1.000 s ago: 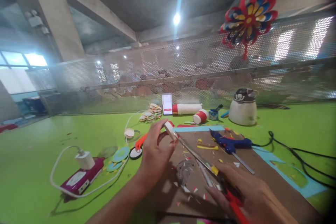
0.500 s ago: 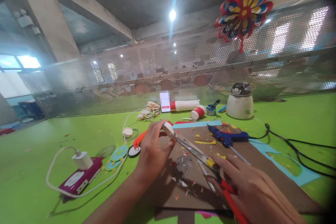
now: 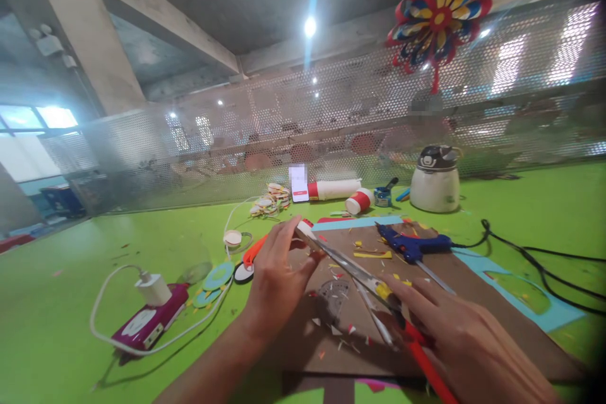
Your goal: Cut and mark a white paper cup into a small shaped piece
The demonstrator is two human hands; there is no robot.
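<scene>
My left hand [image 3: 279,271] pinches a small white-and-red piece [image 3: 305,227] between thumb and fingers; its exact kind is hard to make out. My right hand [image 3: 459,334] grips a pair of scissors [image 3: 353,268] by the red handles. The blades stand apart, the upper one reaching up to the piece in my left hand and the lower one slanting down over the brown board [image 3: 303,353]. Small white, red and yellow scraps [image 3: 348,331] lie on the board under the blades.
A blue glue gun [image 3: 411,244] rests on the board's far right, its black cord trailing right. At left sit a purple power strip [image 3: 151,322] and blue discs [image 3: 215,278]. Behind stand a phone [image 3: 299,186], a red-and-white paper cup [image 3: 358,201] and a white-and-black container [image 3: 434,183].
The view has shifted slightly. Both hands keep their holds, and the scissors stay at the white-and-red piece with little visible change in the blades.
</scene>
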